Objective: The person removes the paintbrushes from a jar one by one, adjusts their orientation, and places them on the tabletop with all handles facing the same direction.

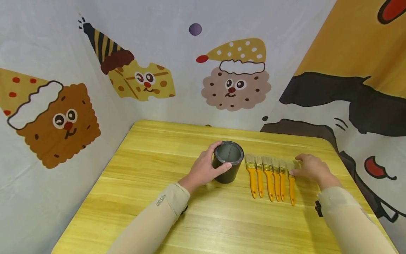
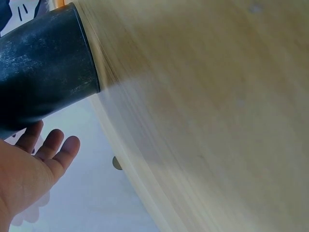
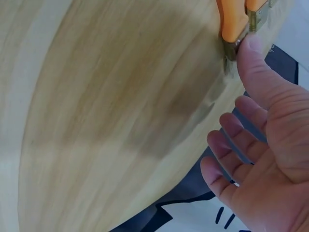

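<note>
A black cylindrical can (image 1: 226, 174) stands upright on the table, its top uncovered and its grey inside showing. My left hand (image 1: 203, 168) holds it from the left, thumb across the near side and fingers round the far side. In the left wrist view the can (image 2: 43, 67) fills the upper left, with the other fingers (image 2: 67, 150) loose below it. To its right lie several paintbrushes (image 1: 269, 176) in a row, with yellow-orange handles and pale bristles. At the rightmost paintbrush (image 1: 291, 188) is my right hand (image 1: 312, 170), thumb (image 3: 253, 58) at the metal band, other fingers apart and loosely bent.
The wood-grain table (image 1: 152, 155) extends left and in front of the can. Pale fabric walls (image 1: 177, 46) with cartoon prints rise behind it and to its left. A large cartoon print (image 1: 364, 116) covers the right side.
</note>
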`<state>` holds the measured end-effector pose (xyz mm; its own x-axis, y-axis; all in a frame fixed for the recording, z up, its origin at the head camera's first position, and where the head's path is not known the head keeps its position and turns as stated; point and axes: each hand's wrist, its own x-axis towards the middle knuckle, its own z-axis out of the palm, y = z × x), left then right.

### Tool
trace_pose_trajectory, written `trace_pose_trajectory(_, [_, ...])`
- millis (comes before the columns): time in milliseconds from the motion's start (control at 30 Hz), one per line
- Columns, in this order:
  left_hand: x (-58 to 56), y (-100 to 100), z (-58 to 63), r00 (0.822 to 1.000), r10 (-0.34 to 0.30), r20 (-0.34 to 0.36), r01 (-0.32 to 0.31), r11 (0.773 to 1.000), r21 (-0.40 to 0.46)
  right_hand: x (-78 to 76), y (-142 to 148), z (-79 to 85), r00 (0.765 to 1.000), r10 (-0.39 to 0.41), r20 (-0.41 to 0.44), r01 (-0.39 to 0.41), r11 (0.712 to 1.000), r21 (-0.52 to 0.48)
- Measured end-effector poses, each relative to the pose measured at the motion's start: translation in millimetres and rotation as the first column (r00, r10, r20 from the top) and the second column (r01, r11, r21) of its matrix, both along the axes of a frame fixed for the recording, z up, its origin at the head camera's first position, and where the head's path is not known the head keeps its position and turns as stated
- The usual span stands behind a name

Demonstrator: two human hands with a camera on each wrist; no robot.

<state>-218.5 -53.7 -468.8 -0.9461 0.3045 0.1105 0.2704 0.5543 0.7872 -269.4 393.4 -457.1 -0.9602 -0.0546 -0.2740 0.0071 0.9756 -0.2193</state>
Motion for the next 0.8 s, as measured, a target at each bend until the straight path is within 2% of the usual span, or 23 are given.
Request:
trace_pose_trajectory(133, [-0.1,-0.2,-0.5,1.0,-0.002,-0.004,0.002,1.0,0.006,-2.1,0.6,-0.2,1.0,-0.02,-0.015,0.02,0.999,0.034])
trace_pose_trajectory(500, [-2.1,-0.2,-4.4,1.0,0.005,-0.01,-0.005,1.0,0.006,-1.4,-2.6,-0.2,0.999,-0.009,-0.038,0.01,1.0,0.024])
trace_pose_trajectory(800, [-0.6,0.2,-2.0,1.0,0.0,-0.009,0.0,1.0,0.004,-5.8,-4.6,-5.2,0.999,-0.02,-0.034,0.021,0.999,0.032])
